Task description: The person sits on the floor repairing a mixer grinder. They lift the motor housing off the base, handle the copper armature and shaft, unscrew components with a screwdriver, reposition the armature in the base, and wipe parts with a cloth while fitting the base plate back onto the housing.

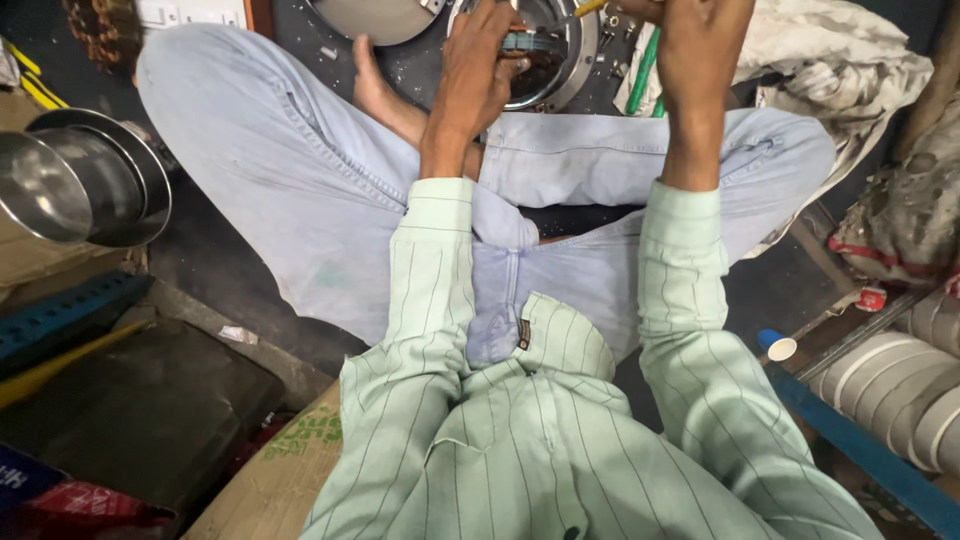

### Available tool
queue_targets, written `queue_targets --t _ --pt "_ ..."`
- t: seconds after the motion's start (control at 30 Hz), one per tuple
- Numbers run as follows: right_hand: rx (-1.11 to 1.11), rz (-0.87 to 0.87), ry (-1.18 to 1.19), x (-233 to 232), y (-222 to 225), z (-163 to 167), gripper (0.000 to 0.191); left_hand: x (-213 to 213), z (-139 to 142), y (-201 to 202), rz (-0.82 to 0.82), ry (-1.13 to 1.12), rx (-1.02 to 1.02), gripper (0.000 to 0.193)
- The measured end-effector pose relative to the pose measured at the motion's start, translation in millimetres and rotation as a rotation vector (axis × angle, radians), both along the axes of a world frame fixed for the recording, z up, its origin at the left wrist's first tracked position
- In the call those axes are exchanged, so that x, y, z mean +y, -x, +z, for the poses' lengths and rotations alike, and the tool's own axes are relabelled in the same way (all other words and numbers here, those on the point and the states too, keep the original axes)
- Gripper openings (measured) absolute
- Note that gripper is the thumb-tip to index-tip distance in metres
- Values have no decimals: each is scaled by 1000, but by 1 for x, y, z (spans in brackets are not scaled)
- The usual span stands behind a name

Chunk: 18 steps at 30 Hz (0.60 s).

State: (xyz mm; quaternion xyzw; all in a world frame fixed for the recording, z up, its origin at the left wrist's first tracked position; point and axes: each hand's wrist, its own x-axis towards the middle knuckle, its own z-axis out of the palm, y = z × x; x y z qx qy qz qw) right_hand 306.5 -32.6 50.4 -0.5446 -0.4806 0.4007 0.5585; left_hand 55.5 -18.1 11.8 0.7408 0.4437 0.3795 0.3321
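Note:
I sit cross-legged in pale jeans on a dark floor. My left hand (478,62) grips the near rim of a round shiny metal housing (575,60) that lies on the floor beyond my legs, with dark parts inside it. My right hand (690,25) is closed around the yellow handle of a tool (590,8), held at the top edge of the view just above the housing; the tool's tip is out of sight. Small screws (612,38) lie scattered beside the housing.
Stacked steel pots (70,180) stand at the left. A crumpled white cloth (850,60) lies at the upper right, with a green tube (645,70) next to it. White cylinders (900,385) and a blue bar (860,440) are at the right, cardboard (270,470) near my left side.

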Motion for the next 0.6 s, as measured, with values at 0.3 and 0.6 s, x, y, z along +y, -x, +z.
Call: queue_targets --t 0.3,0.6 --pt "19 -109 -251 -58 45 17 32 -1 0 -7 0 3 18 39" --pt "194 -296 -394 -48 8 12 33 -2 -23 3 195 50 -151 62"
